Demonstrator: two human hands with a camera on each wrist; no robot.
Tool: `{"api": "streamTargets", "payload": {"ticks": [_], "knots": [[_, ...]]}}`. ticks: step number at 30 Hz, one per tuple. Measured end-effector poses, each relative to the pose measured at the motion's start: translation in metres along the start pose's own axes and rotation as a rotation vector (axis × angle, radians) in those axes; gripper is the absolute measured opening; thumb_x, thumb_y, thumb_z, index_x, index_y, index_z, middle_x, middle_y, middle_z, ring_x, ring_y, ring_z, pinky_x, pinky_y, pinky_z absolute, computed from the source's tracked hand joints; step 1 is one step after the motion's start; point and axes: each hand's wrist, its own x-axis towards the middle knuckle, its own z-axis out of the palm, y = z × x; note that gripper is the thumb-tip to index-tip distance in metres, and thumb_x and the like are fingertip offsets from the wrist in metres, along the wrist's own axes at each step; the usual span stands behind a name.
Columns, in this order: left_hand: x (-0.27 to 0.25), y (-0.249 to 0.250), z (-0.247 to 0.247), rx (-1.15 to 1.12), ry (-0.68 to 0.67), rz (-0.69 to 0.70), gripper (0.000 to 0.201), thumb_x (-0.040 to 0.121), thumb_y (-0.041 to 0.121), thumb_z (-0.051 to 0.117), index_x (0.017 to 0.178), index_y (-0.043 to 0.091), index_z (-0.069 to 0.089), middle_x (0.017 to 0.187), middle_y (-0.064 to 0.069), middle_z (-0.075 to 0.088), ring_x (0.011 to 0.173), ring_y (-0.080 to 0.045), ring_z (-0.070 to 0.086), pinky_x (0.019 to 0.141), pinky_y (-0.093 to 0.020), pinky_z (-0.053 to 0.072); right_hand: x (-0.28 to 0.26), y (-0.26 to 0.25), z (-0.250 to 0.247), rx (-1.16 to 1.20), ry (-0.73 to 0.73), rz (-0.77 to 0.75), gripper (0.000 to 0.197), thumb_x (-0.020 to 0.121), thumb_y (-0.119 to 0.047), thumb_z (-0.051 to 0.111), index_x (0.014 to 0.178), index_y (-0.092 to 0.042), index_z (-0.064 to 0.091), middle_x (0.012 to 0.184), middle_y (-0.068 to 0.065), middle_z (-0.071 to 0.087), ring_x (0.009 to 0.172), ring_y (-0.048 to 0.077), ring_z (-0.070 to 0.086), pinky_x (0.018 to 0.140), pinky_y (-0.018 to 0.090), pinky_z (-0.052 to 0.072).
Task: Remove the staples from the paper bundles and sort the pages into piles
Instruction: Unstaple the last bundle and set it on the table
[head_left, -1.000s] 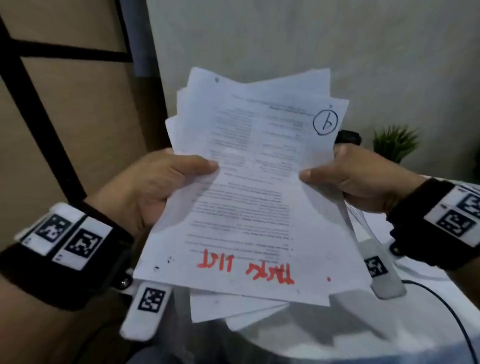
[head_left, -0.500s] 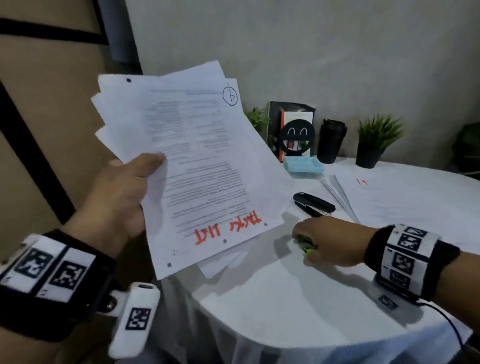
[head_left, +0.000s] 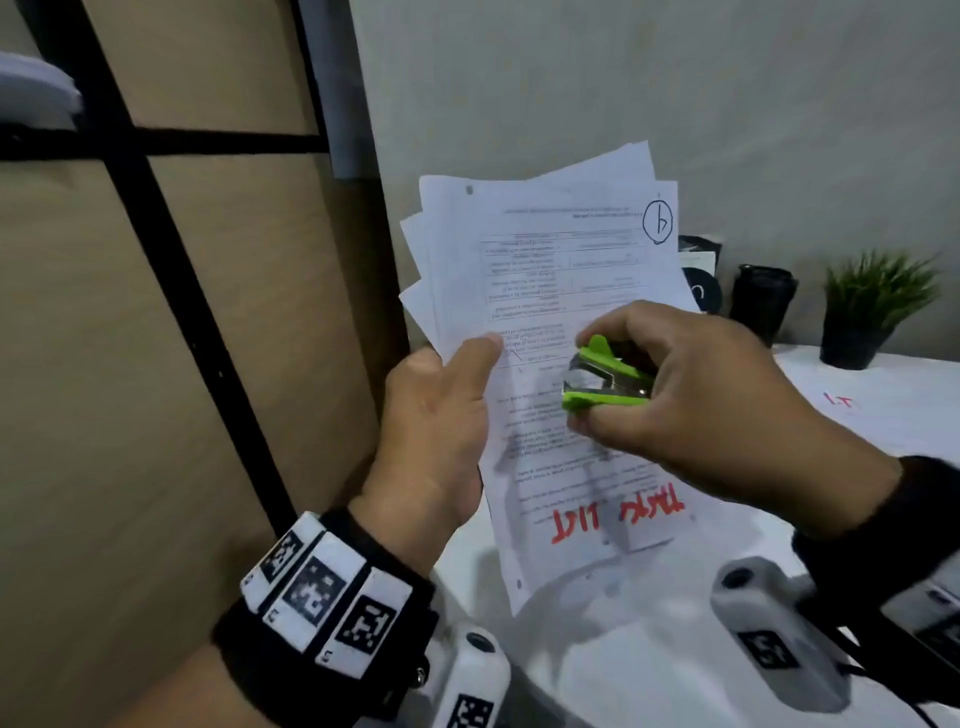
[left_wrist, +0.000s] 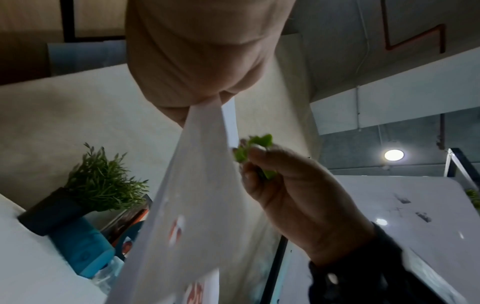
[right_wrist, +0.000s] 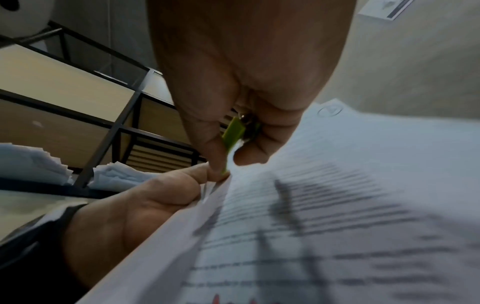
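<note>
Left hand (head_left: 436, 431) pinches a fanned bundle (head_left: 561, 322) by its side edge, thumb on top, holding it upright above the near rim of a white worktop (head_left: 883, 415). Right hand (head_left: 691, 395) clamps a green staple remover (head_left: 605, 376), its claws parted, in front of the top page, which carries red writing and a circled mark. Behind the pages stand a dark tumbler (head_left: 761, 301) and a potted plant (head_left: 872, 306) against a grey wall. A black-framed shelf (right_wrist: 109, 131) at left holds paper stacks (right_wrist: 33, 162).
</note>
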Motion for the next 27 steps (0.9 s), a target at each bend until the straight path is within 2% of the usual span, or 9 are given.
{"api": "streamTargets", "payload": {"ticks": [2, 5, 7, 9, 13, 16, 19, 23, 27], "knots": [[-0.004, 0.001, 0.005, -0.016, 0.007, 0.026, 0.02, 0.103, 0.009, 0.058, 0.111, 0.006, 0.076, 0.107, -0.012, 0.081, 0.096, -0.027, 0.078, 0.074, -0.033, 0.064, 0.006, -0.009, 0.009, -0.03, 0.062, -0.067, 0.038, 0.071, -0.035, 0.079, 0.107, -0.029, 0.071, 0.099, -0.011, 0.07, 0.092, 0.008, 0.061, 0.086, 0.024, 0.047], [-0.008, 0.003, 0.009, -0.048, 0.025, 0.053, 0.018, 0.101, 0.009, 0.06, 0.103, 0.002, 0.077, 0.102, -0.018, 0.08, 0.085, -0.026, 0.076, 0.068, -0.032, 0.062, 0.011, -0.013, 0.017, -0.07, 0.156, -0.106, 0.034, 0.071, -0.034, 0.078, 0.103, -0.028, 0.069, 0.091, -0.01, 0.067, 0.088, 0.009, 0.057, 0.076, 0.019, 0.042], [-0.01, 0.004, 0.011, -0.061, 0.028, 0.075, 0.018, 0.101, 0.009, 0.061, 0.099, -0.001, 0.076, 0.088, -0.011, 0.08, 0.074, -0.02, 0.075, 0.059, -0.026, 0.059, 0.009, -0.017, 0.019, -0.048, 0.195, -0.077, 0.03, 0.07, -0.035, 0.079, 0.096, -0.028, 0.066, 0.084, -0.013, 0.065, 0.08, 0.005, 0.056, 0.071, 0.015, 0.042], [-0.013, 0.003, 0.012, -0.07, 0.028, 0.112, 0.02, 0.102, 0.008, 0.06, 0.097, -0.002, 0.076, 0.079, -0.005, 0.078, 0.066, -0.013, 0.072, 0.055, -0.021, 0.054, 0.007, -0.02, 0.02, -0.028, 0.229, -0.086, 0.025, 0.069, -0.036, 0.079, 0.089, -0.027, 0.067, 0.079, -0.013, 0.066, 0.076, 0.005, 0.058, 0.069, 0.018, 0.045], [-0.017, 0.002, 0.015, -0.077, 0.021, 0.173, 0.022, 0.103, 0.006, 0.057, 0.106, -0.005, 0.076, 0.085, -0.004, 0.08, 0.071, -0.01, 0.074, 0.06, -0.02, 0.056, 0.006, -0.023, 0.019, -0.04, 0.263, -0.125, 0.02, 0.071, -0.037, 0.077, 0.085, -0.023, 0.071, 0.077, -0.008, 0.068, 0.076, 0.01, 0.06, 0.071, 0.032, 0.049], [-0.018, 0.002, 0.016, -0.065, 0.025, 0.2, 0.023, 0.103, 0.006, 0.057, 0.113, -0.003, 0.075, 0.096, -0.006, 0.081, 0.079, -0.012, 0.077, 0.063, -0.018, 0.057, 0.007, -0.024, 0.019, -0.063, 0.268, -0.137, 0.023, 0.072, -0.041, 0.074, 0.086, -0.024, 0.071, 0.077, -0.008, 0.067, 0.075, 0.011, 0.06, 0.071, 0.036, 0.051], [-0.018, -0.001, 0.014, -0.006, 0.018, 0.236, 0.023, 0.104, 0.009, 0.057, 0.111, -0.001, 0.076, 0.103, -0.008, 0.081, 0.088, -0.016, 0.078, 0.067, -0.018, 0.057, 0.009, -0.025, 0.019, -0.069, 0.268, -0.161, 0.031, 0.072, -0.05, 0.062, 0.082, -0.022, 0.071, 0.073, -0.007, 0.067, 0.072, 0.014, 0.059, 0.067, 0.037, 0.05], [-0.016, -0.008, 0.009, 0.081, -0.011, 0.276, 0.023, 0.105, 0.01, 0.057, 0.113, 0.007, 0.078, 0.109, -0.004, 0.081, 0.101, -0.018, 0.078, 0.081, -0.025, 0.061, 0.014, -0.022, 0.019, -0.15, 0.226, -0.203, 0.023, 0.072, -0.04, 0.062, 0.078, -0.019, 0.071, 0.069, -0.004, 0.065, 0.069, 0.02, 0.058, 0.065, 0.038, 0.05], [-0.008, -0.015, 0.005, 0.141, 0.023, 0.213, 0.021, 0.105, 0.013, 0.058, 0.108, 0.01, 0.079, 0.103, -0.004, 0.082, 0.096, -0.022, 0.079, 0.076, -0.029, 0.062, 0.016, -0.017, 0.018, -0.22, 0.083, -0.15, 0.024, 0.078, -0.04, 0.07, 0.094, -0.023, 0.067, 0.083, -0.007, 0.064, 0.08, 0.016, 0.057, 0.073, 0.033, 0.046]]}}
